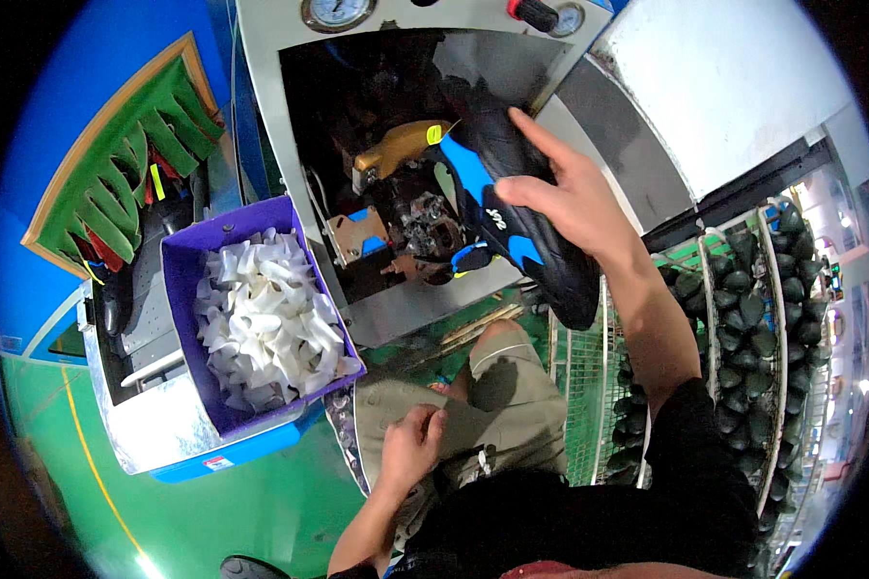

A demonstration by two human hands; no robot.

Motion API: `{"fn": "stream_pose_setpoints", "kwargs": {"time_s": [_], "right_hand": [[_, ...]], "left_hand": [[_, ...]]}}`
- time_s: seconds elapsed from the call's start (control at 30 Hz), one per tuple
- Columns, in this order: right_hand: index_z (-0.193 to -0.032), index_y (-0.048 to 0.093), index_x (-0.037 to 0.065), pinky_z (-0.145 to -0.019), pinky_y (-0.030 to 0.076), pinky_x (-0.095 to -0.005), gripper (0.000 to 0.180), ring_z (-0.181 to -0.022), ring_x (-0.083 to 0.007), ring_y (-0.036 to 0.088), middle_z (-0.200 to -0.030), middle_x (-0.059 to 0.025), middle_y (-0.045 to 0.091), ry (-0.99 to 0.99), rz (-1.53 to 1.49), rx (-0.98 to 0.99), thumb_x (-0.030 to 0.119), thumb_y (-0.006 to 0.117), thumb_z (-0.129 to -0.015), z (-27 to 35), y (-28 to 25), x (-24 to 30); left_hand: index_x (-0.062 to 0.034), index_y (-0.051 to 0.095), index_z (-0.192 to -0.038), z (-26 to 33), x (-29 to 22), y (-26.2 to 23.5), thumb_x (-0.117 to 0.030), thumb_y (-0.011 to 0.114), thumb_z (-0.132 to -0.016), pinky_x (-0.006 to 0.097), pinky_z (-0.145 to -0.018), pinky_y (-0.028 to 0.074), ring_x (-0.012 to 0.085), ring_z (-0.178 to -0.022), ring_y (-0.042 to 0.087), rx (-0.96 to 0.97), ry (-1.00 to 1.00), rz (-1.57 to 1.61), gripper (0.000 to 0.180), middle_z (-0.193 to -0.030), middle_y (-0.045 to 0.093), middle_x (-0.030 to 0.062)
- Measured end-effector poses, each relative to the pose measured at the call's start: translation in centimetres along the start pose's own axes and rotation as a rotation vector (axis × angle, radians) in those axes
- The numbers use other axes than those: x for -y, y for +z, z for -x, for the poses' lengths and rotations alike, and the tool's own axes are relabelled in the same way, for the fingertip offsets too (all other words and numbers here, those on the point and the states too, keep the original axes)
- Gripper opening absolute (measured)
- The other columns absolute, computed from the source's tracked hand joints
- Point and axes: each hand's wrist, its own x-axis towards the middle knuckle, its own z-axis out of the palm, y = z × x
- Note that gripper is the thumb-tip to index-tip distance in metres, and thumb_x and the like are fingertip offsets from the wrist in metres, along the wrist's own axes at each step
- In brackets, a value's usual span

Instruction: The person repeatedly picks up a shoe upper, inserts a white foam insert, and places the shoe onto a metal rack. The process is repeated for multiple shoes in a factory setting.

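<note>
My right hand (pixel 579 198) grips a black shoe with blue panels (pixel 471 174) from its right side, thumb across the shoe's side and forefinger stretched along it. The shoe is tilted in front of the opening of a grey machine (pixel 396 314). Inside that opening, a gold-coloured curved arm (pixel 401 150) and a dark metal mechanism (pixel 425 227) sit just left of the shoe. Low over my lap, my left hand (pixel 413 446) is closed with its fingers curled. Whatever those fingers may hold is hidden.
Left of the machine stands a purple box (pixel 185 299) heaped with white curved pieces (pixel 270 323). Beyond it are a green slotted holder (pixel 130 174) and a grey bench surface (pixel 154 289). On the right, wire racks (pixel 772 338) carry many dark rounded pieces. Gauges (pixel 338 10) top the machine.
</note>
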Motion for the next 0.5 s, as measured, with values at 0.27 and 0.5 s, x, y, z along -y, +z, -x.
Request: {"fn": "stream_pose_setpoints", "kwargs": {"time_s": [0.27, 0.5], "right_hand": [[-0.156, 0.045, 0.015, -0.093, 0.053, -0.0467, 0.084, -0.101, -0.0432, 0.068, -0.109, -0.0299, 0.070, 0.001, 0.726, 0.172, 0.045, 0.072, -0.082, -4.4, 5.4, 1.9], [-0.157, 0.044, 0.022, -0.090, 0.052, -0.0507, 0.078, -0.099, -0.0448, 0.066, -0.106, -0.0260, 0.068, -0.153, 0.715, -0.033, 0.038, 0.072, -0.087, -4.2, 6.5, -1.5]], "left_hand": [[-0.0064, 0.072, -0.104, -1.8, 2.0, -1.6, -0.029, 0.064, -0.100, 0.049, -0.073, 0.055, 0.0424, -0.078, 0.069, 0.037, -0.039, 0.033, 0.025, -0.085, 0.072, 0.0212], [-0.0077, 0.072, -0.105, -1.8, 2.1, -3.6, -0.031, 0.062, -0.101, 0.053, -0.075, 0.055, 0.0443, -0.081, 0.069, -0.011, -0.074, 0.009, 0.026, -0.085, 0.072, 0.0209]]}}
